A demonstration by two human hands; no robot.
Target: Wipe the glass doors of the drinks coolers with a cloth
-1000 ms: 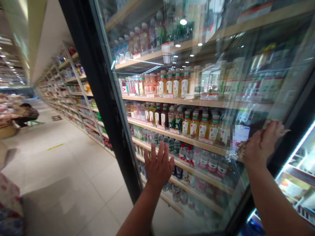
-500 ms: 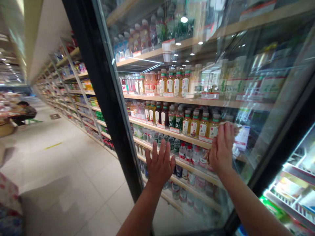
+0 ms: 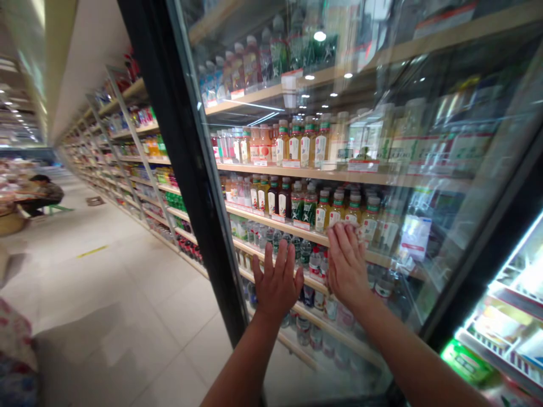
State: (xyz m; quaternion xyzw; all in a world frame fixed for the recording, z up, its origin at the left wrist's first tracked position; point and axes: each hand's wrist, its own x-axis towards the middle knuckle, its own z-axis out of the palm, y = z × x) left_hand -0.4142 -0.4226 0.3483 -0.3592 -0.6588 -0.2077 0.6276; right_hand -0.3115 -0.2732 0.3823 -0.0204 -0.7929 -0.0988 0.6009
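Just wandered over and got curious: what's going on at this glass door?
Someone is working at the glass door with bare hands. The left hand seems to rest flat on it, fingers spread. To its right, the right hand is pressing what looks like a pale cloth to the glass. Bottles stand on shelves, seen through it.

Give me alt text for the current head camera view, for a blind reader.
A person's left hand and right hand, the latter over what looks like a pale cloth, are at a glass door; bottled drinks line shelves behind it.
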